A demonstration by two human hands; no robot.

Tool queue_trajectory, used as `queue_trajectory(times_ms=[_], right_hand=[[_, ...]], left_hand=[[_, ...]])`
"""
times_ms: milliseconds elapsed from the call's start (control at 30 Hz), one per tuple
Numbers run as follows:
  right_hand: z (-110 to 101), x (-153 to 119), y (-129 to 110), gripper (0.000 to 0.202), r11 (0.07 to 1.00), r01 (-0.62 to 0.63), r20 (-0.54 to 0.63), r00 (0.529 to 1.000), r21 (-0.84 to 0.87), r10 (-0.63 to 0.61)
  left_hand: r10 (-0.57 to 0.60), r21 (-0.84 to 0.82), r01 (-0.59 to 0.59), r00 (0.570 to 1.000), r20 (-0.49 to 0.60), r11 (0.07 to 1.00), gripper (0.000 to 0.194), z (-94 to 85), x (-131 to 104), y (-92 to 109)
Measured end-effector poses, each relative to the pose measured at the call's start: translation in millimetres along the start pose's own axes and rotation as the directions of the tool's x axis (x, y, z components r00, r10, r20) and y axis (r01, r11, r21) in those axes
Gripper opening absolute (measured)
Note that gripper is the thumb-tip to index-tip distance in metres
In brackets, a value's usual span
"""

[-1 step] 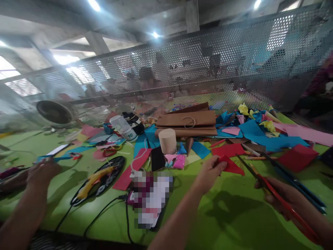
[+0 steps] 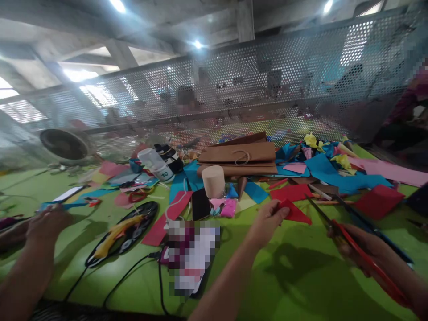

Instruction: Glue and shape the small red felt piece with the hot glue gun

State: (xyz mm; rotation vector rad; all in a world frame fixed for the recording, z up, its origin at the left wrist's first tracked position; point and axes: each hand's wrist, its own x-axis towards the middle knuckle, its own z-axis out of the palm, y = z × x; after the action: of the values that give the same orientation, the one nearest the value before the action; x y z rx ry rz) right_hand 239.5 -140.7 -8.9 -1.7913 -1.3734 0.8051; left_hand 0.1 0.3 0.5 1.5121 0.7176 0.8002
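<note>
My left hand [image 2: 269,224] pinches a small red piece of paper or felt [image 2: 296,212] between thumb and fingers, above the green table. To its right, my right hand [image 2: 363,249] is closed round a pair of scissors [image 2: 364,265] with long red handles. The dark blades point up and left, close to the red piece's right tip; whether they touch it I cannot tell. Behind these lie a flat red sheet [image 2: 290,192] and another red piece [image 2: 379,202]. A long dark-blue tool [image 2: 377,232] lies beyond my right hand.
A co-worker's hands [image 2: 47,223] are at the left. Between us are a yellow glue gun [image 2: 117,234] on a black tray, cables and a phone [image 2: 197,261]. Farther back are a beige roll [image 2: 213,180], folded brown sheets [image 2: 237,156], blue scraps [image 2: 344,176] and a perforated metal screen [image 2: 227,89].
The whole view has shifted slightly to the left. My hands keep hold of the red piece and the scissors, with hardly any visible movement.
</note>
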Motion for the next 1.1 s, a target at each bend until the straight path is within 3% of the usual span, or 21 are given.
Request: queue_trajectory(times_ms=[100,167,267,467,600,667,733,767,833,900,967,1100], right_hand=[[-34,18,22,0.042,0.954,0.034,-0.164,0.983,-0.297,-0.086],[-57,31,37,0.040,0.879,-0.011,-0.209,0.973,-0.476,-0.101],[-78,48,54,0.049,0.758,0.003,-0.177,0.972,-0.652,-0.157],[-76,59,62,0.050,0.648,-0.114,-0.240,0.965,-0.753,-0.109],[-75,52,50,0.044,0.611,-0.129,-0.282,0.946,-0.781,-0.161],[-71,49,34,0.042,0.647,-0.076,-0.305,0.919,-0.758,-0.249],[-62,46,9,0.038,0.761,0.100,-0.270,0.899,-0.640,-0.345],[-54,45,-7,0.036,0.816,0.224,-0.198,0.905,-0.533,-0.378],[-36,44,-38,0.031,0.881,0.352,-0.059,0.920,-0.317,-0.388],[-16,45,-65,0.033,0.893,0.390,0.080,0.921,-0.225,-0.381],[2,49,-80,0.036,0.904,0.388,0.142,0.920,-0.179,-0.366],[30,59,-73,0.029,0.925,0.376,0.154,0.918,-0.050,-0.364]], left_hand=[[0.013,0.020,-0.013,1.000,-0.019,1.000,0.037,-0.4,0,2],[0.016,0.033,-0.016,1.000,-0.020,0.999,0.037,-0.6,0,4],[0.008,0.054,-0.007,1.000,-0.001,0.999,0.033,-1.1,-2,6],[0.014,0.102,-0.015,1.000,0.008,0.995,0.028,-0.9,-1,3],[0.051,0.275,-0.058,0.998,0.035,0.960,0.026,2.3,-1,-1],[0.064,0.393,-0.082,0.996,0.059,0.916,0.026,4.5,-2,-3],[0.080,0.481,-0.109,0.994,0.080,0.870,0.027,6.2,-3,-4],[0.090,0.513,-0.120,0.992,0.084,0.850,0.028,6.7,-3,-5],[0.114,0.561,-0.144,0.990,0.088,0.815,0.024,6.9,-4,-6],[0.135,0.593,-0.169,0.986,0.102,0.787,0.018,6.2,-5,-7],[0.140,0.614,-0.184,0.983,0.119,0.768,0.013,5.3,-6,-9],[0.161,0.687,-0.219,0.976,0.149,0.693,0.008,4.9,-6,-11]])
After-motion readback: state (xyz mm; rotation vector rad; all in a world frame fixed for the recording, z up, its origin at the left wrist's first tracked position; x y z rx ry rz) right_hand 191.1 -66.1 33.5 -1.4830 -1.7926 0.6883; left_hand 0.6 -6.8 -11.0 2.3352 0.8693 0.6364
